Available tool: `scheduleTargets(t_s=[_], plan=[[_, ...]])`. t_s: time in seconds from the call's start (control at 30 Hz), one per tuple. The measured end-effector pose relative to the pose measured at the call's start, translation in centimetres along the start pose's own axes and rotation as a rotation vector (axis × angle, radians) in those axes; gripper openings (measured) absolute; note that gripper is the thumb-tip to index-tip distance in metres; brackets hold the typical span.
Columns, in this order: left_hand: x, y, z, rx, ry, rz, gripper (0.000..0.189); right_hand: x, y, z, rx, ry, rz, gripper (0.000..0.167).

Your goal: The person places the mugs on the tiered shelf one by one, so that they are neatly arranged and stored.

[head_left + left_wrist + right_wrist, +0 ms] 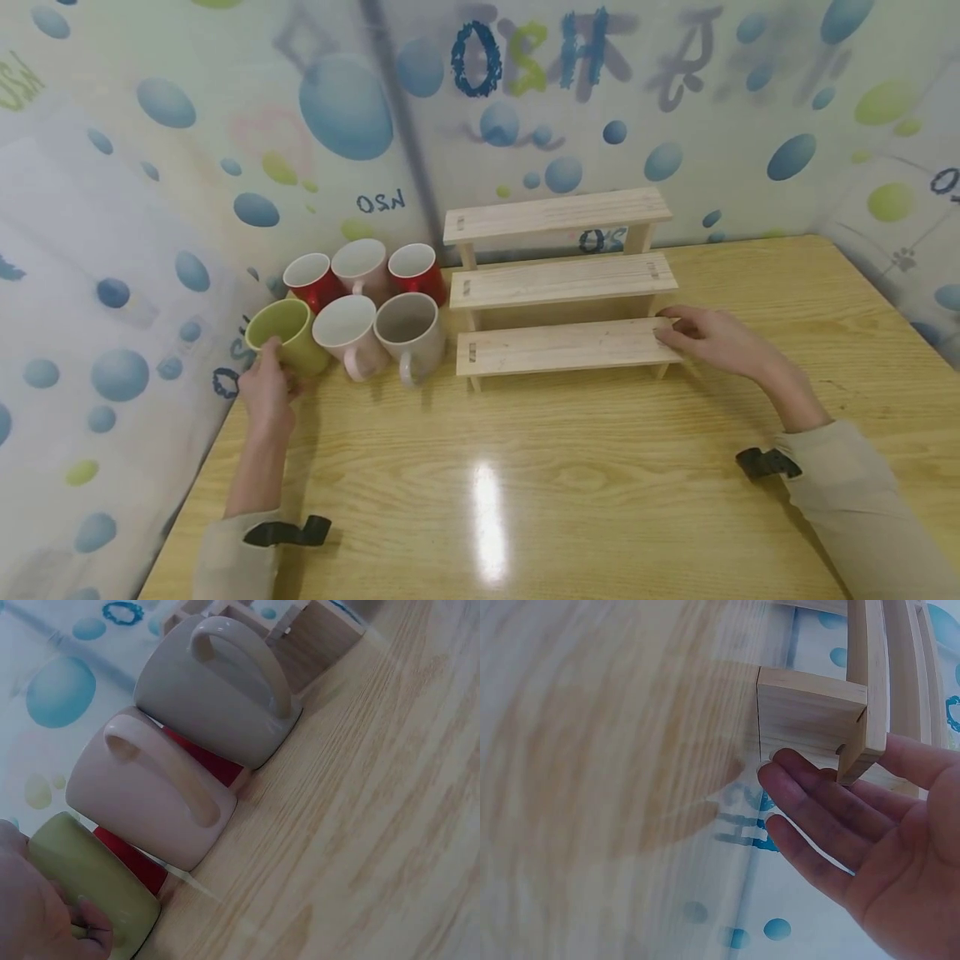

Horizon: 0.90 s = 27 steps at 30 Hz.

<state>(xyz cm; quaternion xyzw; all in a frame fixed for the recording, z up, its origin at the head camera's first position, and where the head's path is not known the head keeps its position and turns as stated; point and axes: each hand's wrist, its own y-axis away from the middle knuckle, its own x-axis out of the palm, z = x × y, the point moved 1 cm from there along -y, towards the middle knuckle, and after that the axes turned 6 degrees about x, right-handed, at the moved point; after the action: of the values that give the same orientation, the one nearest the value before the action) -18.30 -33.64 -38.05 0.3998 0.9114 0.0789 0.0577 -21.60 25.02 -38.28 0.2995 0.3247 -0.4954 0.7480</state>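
My left hand point(267, 390) holds the green mug point(303, 337) by its handle, at the left end of the front row of mugs. In the left wrist view the fingers curl at the handle, and the mug's base is at the tabletop. A pale pink mug point(150, 787) and a grey mug point(214, 690) stand beside it, handles facing forward. My right hand point(716, 340) grips the right end of the lowest board of a three-step wooden shelf point(562, 348). The right wrist view shows the thumb over the board point(865, 746) and fingers beneath it.
Behind the front mugs stand a red mug point(318, 292), another pink mug point(367, 271) and a second red mug point(420, 275). The shelf is right of the mugs on a wood-grain table point(555, 467). A spotted backdrop point(495, 167) rises behind and at both sides.
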Motion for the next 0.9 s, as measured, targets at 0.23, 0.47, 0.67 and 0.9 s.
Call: scheduleTargets(t_s=[0.23, 0.47, 0.67, 0.9], plan=[[0.1, 0.2, -0.3, 0.096, 0.066, -0.029, 0.047, 0.1, -0.1, 0.2, -0.002, 0.006, -0.017, 0.047], [0.0, 0.6, -1.4, 0.150, 0.115, -0.048, 0.050, 0.1, -0.1, 0.2, -0.012, -0.002, -0.026, 0.042], [-0.2, 1.1, -2.6, 0.173, 0.184, -0.064, 0.049, 0.1, -0.2, 0.1, -0.016, -0.024, -0.024, 0.041], [-0.1, 2.3, -4.1, 0.221, 0.167, -0.046, 0.051, 0.1, -0.1, 0.0, -0.021, -0.067, -0.011, 0.043]])
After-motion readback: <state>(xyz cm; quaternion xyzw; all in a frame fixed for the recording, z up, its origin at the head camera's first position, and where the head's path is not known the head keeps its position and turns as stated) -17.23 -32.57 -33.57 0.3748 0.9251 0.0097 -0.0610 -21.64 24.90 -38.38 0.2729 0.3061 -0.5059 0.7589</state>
